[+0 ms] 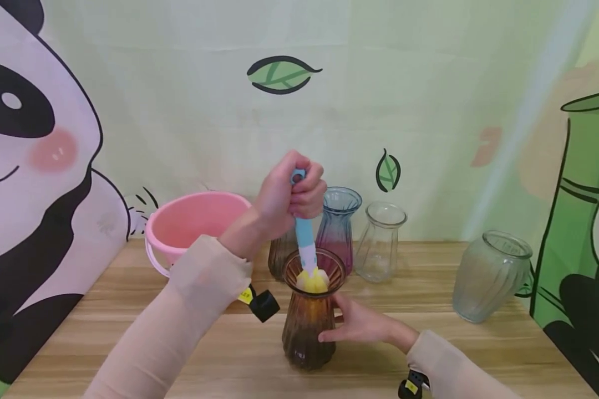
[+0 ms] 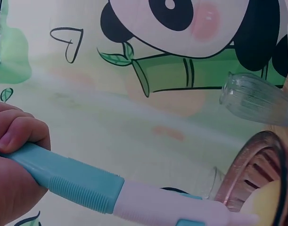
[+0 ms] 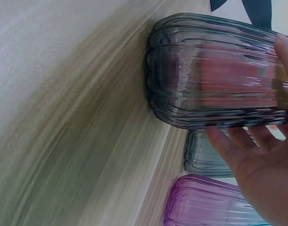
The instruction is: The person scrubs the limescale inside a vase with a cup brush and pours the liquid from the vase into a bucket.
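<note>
Pale-green panda-print backdrop (image 1: 204,111); wood-grain worktop (image 1: 229,354). Left hand (image 1: 295,191) curled round teal-and-white plastic brush (image 1: 305,235), near-upright; yellow-and-white sponge head (image 1: 313,281) within flared mouth (image 1: 334,271) of ribbed brown glass vase (image 1: 306,338) below. Vase upright, right hand (image 1: 361,322) nearer, gripping its side.

Cream sleeves (image 1: 172,313) end beside black wrist cameras (image 1: 263,306) with yellow labels (image 1: 246,295).

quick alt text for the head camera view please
A person's left hand holds a blue-handled brush, its yellowish head inside the top of a brown glass vase that the right hand grips. A pink bucket and four more glass vases stand farther back on a wood-grain table, before a cartoon panda backdrop.
</note>
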